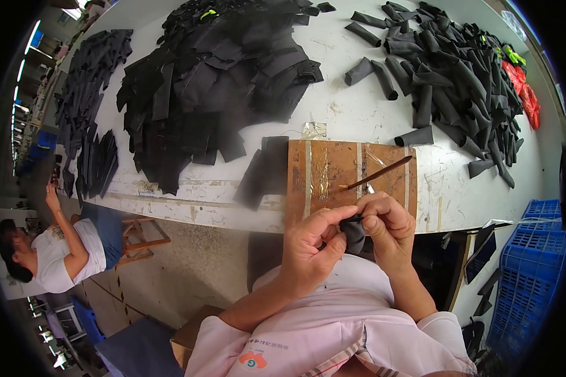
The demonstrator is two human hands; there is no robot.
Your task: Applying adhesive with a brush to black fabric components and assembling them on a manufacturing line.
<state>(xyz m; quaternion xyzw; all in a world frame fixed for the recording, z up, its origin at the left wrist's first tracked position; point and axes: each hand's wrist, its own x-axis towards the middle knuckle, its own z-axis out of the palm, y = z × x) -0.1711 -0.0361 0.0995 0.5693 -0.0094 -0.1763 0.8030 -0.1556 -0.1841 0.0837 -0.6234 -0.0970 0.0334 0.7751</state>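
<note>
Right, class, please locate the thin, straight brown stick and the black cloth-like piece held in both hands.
Thin, straight brown stick (380,173), head view: middle of its shaft.
Black cloth-like piece (355,239), head view: its visible middle.

Upper left: flat pieces (201,81) on table (333,103); upper right: tubes (424,103); centre: stick (383,171) on board (333,166), held piece (353,239) at lower edge.

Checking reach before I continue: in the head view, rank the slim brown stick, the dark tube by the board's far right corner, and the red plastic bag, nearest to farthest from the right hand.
1. Slim brown stick: on the board, just beyond the right hand.
2. Dark tube: by that corner.
3. Red plastic bag: far right.
</note>
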